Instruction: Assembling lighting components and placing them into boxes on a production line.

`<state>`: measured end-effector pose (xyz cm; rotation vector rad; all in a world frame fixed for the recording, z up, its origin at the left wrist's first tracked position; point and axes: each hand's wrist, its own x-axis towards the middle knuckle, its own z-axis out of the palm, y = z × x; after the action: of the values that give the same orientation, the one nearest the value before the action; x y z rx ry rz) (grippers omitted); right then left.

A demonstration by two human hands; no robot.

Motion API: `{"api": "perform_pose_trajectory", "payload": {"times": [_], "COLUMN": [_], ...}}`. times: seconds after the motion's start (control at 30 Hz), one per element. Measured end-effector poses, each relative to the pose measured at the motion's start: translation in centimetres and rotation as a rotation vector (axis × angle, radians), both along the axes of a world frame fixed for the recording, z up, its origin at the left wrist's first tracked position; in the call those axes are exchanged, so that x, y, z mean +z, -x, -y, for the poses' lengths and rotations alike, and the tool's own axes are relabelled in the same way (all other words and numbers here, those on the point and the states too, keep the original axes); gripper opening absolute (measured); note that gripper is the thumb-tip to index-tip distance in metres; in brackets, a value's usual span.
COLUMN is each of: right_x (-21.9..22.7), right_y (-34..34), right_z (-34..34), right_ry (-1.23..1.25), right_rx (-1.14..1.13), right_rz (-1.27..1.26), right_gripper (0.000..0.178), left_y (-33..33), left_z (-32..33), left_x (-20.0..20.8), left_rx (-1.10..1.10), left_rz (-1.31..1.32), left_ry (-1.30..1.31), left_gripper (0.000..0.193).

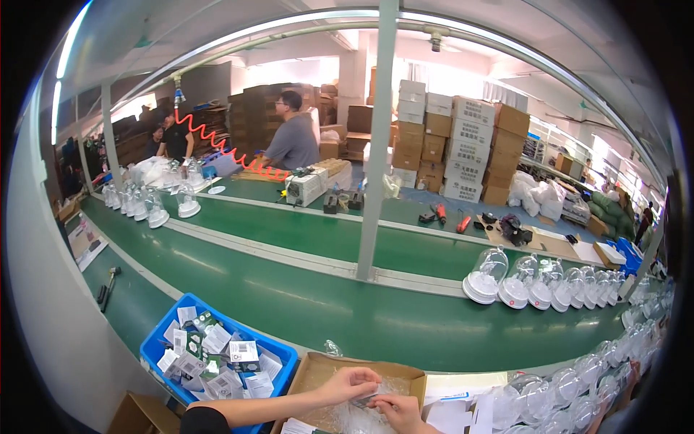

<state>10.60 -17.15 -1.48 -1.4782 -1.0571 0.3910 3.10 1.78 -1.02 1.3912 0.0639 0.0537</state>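
My left hand (350, 385) reaches over an open cardboard box (413, 372), its fingers curled in a pinch. Close beside it, my right hand (399, 411) is also closed, fingertips nearly meeting the left ones. Between them is something small and pale, too small to make out. Crumpled clear plastic (347, 418) lies in the box beneath my hands. Left of the box, a blue bin (288, 360) holds many small white-and-green printed cartons (244, 353). White card pieces (450, 415) lie just right of my right hand.
Clear domes on white bases (483, 278) line the conveyor's right side, and more domes (567, 387) crowd the near right. A metal post (376, 159) rises from the green conveyor (275, 289). A hand tool (108, 289) lies at left. A co-worker (295, 134) is across the line.
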Motion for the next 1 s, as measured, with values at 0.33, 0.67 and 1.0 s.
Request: {"api": "perform_pose_trajectory", "payload": {"times": [0.33, 0.67, 1.0], "right_x": [-1.7, -2.9, -1.9], "right_y": [-1.7, -2.6, -2.7], "right_z": [-1.8, -1.4, -1.1], "right_ry": [0.014, -0.084, -0.085], "right_rx": [-0.058, -0.003, -0.031], "right_rz": [-0.354, -0.534, -0.314], "right_gripper": [0.019, 0.019, 0.024], "left_y": [0.6, 0.7, 0.1], "left_z": [0.0, 1.0, 1.3], "left_x": [-0.3, 2.5, 2.3], "left_rx": [0.132, 0.044, 0.144], "left_rz": [0.141, 0.218, 0.330], "left_ry": [-0.300, -0.602, -0.682], "left_gripper": [0.009, 0.014, 0.015]}}
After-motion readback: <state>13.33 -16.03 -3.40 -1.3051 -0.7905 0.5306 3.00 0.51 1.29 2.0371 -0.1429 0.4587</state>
